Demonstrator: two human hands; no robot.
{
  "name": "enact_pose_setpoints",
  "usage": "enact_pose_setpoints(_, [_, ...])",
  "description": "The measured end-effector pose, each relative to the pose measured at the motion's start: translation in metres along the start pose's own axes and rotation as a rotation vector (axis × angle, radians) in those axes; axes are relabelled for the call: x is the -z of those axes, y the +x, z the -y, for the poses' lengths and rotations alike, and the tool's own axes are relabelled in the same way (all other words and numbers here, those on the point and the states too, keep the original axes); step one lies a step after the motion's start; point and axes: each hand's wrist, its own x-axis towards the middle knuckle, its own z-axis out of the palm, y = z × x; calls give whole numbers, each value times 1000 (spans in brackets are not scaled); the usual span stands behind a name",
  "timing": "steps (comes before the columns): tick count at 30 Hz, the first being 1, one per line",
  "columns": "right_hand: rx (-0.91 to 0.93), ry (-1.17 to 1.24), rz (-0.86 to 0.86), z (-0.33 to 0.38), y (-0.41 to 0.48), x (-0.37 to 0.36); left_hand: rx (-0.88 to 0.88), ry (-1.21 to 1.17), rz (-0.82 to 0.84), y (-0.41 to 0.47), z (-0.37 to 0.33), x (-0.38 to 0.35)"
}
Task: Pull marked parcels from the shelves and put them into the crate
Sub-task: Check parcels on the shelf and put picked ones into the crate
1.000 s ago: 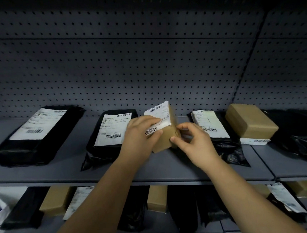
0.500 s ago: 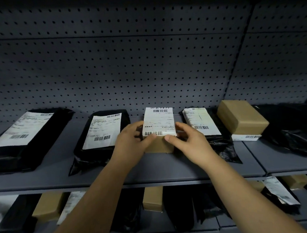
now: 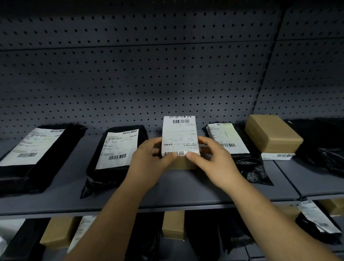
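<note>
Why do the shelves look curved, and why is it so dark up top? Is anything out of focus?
Head view: the wide-angle lens bows the shelf edge and pegboard seams. Head view: light pools mid-frame, so the label on the small brown box shines while the top fades black and the black parcels lose detail. Head view: the lower left corner is smeared.

Dim, top dark, light w/ glare on labels, edges bowed, corners blurry.
</note>
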Motion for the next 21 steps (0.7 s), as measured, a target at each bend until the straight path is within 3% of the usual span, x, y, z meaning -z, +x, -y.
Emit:
enact_pose_setpoints(9, [101, 109, -9, 6, -9, 3, -158, -30, -69, -8, -9, 2])
enact_pose_setpoints(21, [242, -76, -39, 23, -24, 6, -256, 27, 31, -11, -13, 19])
